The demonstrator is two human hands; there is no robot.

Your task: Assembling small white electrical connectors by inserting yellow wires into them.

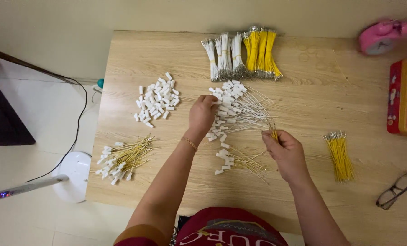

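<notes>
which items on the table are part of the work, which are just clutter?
In use: left hand on white-wire pile; right hand pinching yellow wires; connectors; loose yellow wires; finished pile; bundles.
Idle: glasses, pink clock, tin.

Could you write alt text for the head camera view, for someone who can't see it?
Seen from above, a person's left hand reaches into a pile of white-wired connectors on a wooden table, while the right hand pinches yellow wires. Bundled wires lie beyond.
</notes>
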